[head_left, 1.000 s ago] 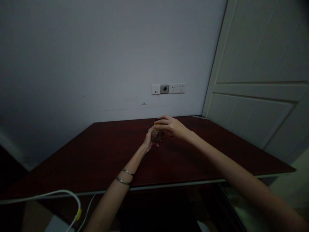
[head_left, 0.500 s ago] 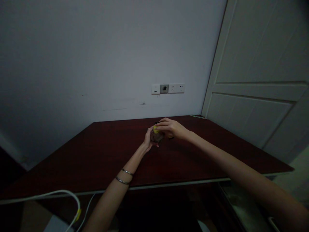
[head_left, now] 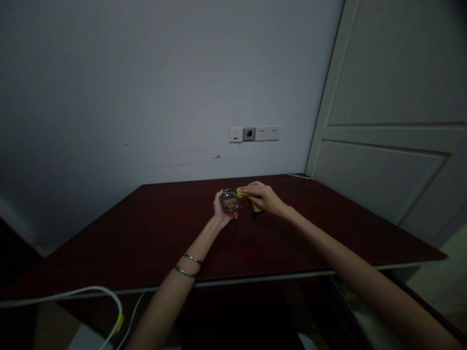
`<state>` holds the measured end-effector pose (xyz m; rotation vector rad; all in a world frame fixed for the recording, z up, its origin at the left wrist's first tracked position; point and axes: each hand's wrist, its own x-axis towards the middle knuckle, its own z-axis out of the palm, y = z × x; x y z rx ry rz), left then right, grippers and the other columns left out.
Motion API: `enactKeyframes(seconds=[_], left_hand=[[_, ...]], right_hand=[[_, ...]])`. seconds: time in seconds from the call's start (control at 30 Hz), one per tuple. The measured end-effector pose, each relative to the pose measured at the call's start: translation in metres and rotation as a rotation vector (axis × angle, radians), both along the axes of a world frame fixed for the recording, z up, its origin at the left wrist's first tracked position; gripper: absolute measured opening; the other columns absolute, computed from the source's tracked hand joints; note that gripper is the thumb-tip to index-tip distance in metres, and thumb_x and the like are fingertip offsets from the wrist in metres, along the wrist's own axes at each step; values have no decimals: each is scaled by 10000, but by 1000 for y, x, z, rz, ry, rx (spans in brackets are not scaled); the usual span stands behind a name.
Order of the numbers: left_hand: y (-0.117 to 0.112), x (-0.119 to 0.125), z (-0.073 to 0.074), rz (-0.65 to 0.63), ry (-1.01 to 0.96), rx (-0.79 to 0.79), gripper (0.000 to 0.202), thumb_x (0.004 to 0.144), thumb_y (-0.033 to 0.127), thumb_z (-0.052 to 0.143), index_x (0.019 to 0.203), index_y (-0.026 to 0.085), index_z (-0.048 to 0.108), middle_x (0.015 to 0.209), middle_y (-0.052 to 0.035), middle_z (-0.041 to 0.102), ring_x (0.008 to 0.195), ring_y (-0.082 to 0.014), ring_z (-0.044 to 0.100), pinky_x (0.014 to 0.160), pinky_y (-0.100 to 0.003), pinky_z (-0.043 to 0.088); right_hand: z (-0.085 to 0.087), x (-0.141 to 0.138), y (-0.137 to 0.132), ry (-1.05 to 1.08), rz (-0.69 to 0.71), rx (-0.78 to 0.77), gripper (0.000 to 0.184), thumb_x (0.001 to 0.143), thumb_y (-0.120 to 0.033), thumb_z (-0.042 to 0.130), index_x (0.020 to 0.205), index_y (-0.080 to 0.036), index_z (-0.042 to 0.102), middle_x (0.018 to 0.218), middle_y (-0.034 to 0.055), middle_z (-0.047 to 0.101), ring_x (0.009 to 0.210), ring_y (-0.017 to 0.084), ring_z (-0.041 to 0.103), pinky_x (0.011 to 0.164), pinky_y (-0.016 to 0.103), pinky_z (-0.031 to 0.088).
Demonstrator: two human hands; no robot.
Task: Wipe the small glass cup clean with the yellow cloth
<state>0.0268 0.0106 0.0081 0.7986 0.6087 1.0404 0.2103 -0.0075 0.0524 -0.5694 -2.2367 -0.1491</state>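
Observation:
Above the dark red table (head_left: pixel 160 233), my left hand (head_left: pixel 219 209) is wrapped round a clear, round glass jar (head_left: pixel 230 200), whose circular end faces me. I cannot tell whether that end is its mouth or its base. My right hand (head_left: pixel 264 197) pinches a yellow cloth (head_left: pixel 257 207) with a dark edge. One part of the cloth sticks out past the fingertips at the jar's right rim, while another part hangs below the palm. Two silvery bracelets circle my left forearm.
Behind the table rises a pale wall with a row of sockets (head_left: pixel 267 133). A white panelled door (head_left: pixel 386 146) stands on the right. At the front left, a white cable (head_left: pixel 105 290) loops over the table's edge.
My right hand has drawn the cloth rightward off the jar's face to its right rim. The jar has shifted slightly left, and its round end now shows. More of the cloth hangs in view.

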Motion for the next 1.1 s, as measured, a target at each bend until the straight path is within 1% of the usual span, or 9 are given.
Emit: enactKeyframes(seconds=[0.13, 0.23, 0.3, 0.4, 0.5, 0.7, 0.87, 1.0, 1.1], left_hand=[[3, -1, -3, 17, -78, -49, 642, 729, 622, 288, 845, 78, 608, 587, -129, 601, 377, -143, 468, 320, -237, 307], [5, -2, -5, 66, -194, -90, 572, 754, 577, 279, 808, 102, 595, 570, -105, 577, 403, -145, 477, 324, -222, 295], [6, -2, -5, 97, -255, -115, 517, 765, 549, 285, 766, 123, 577, 550, -83, 555, 391, -135, 458, 321, -217, 291], [4, -2, -3, 93, -270, -151, 465, 776, 513, 299, 718, 130, 557, 524, -67, 537, 359, -119, 421, 319, -217, 302], [4, -2, 0, 95, -272, -182, 433, 789, 470, 305, 720, 127, 560, 508, -61, 536, 365, -126, 441, 323, -217, 320], [2, -1, 2, 107, -282, -193, 429, 805, 441, 292, 753, 124, 575, 548, -71, 579, 390, -142, 489, 328, -224, 337], [2, 2, 2, 110, -265, -195, 416, 804, 426, 305, 761, 119, 583, 549, -68, 586, 400, -142, 501, 346, -229, 354], [5, 6, 0, 148, -292, -160, 366, 791, 383, 339, 718, 120, 582, 530, -56, 575, 419, -130, 504, 364, -213, 353], [7, 7, -2, 153, -295, -133, 350, 781, 384, 363, 688, 125, 578, 530, -46, 573, 424, -118, 497, 370, -202, 345]], right_hand=[[-11, -5, -2, 45, -9, 71, 324, 825, -155, 516, 1129, -246, 576, 1122, 44, 628, 1002, 170, 559, 858, 389, 468], [-20, -9, -4, 42, -45, 118, 328, 821, -146, 515, 1133, -230, 573, 1123, 54, 626, 1019, 178, 542, 861, 393, 470], [-26, -11, -7, 27, -79, 147, 348, 816, -127, 509, 1145, -228, 565, 1130, 59, 622, 1035, 188, 527, 853, 400, 477], [-33, -14, -11, 6, -123, 210, 391, 807, -82, 487, 1163, -230, 552, 1159, 52, 606, 1056, 201, 501, 859, 411, 476], [-38, -17, -15, -14, -138, 290, 400, 803, -63, 475, 1166, -212, 552, 1164, 49, 603, 1082, 212, 480, 881, 409, 466], [-49, -19, -15, -75, -190, 359, 340, 838, -137, 481, 1154, -233, 563, 1174, 58, 597, 1151, 240, 448, 869, 424, 465], [-53, -16, -12, -96, -190, 393, 323, 850, -172, 489, 1158, -240, 560, 1160, 73, 605, 1163, 232, 452, 871, 416, 460], [-51, -14, -11, -141, -170, 411, 318, 849, -177, 499, 1155, -242, 560, 1148, 78, 611, 1150, 228, 467, 860, 409, 460], [-49, -14, -11, -181, -163, 434, 315, 854, -173, 492, 1156, -234, 558, 1162, 78, 602, 1149, 234, 465, 849, 411, 460]])
